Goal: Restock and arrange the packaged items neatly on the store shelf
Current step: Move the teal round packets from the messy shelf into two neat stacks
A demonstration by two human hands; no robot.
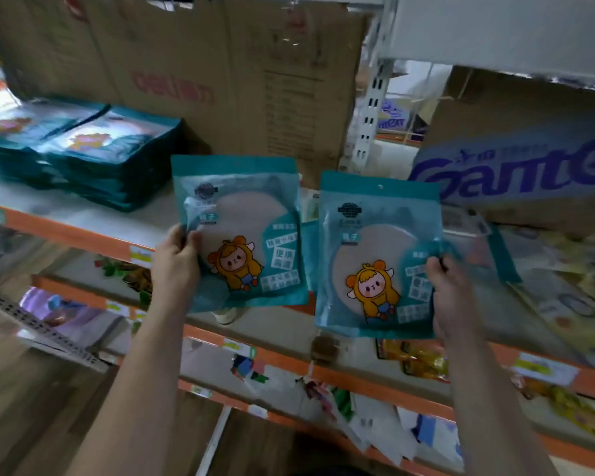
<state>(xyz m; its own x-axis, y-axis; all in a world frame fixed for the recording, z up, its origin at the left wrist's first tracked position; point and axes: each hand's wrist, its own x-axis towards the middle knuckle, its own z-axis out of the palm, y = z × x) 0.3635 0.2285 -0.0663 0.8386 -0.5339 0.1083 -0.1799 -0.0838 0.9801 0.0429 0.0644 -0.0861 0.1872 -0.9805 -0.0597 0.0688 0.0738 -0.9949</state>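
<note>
My left hand (175, 261) pinches the left edge of a teal packet (244, 214) printed with a cartoon child in a yellow hood. My right hand (452, 293) grips the right edge of a matching teal packet (368, 231). Both packets are held upright, side by side, in front of the top shelf (83, 219). Two stacks of the same teal packets (93, 156) lie flat on that shelf at the left. More packets (560, 280) lie loosely on the shelf at the right, blurred.
A big brown carton (193, 73) stands at the back of the shelf. A carton with purple lettering (516, 166) sits at the right. A white slotted upright (368, 108) divides the bays. Lower orange-edged shelves (358, 372) hold mixed goods.
</note>
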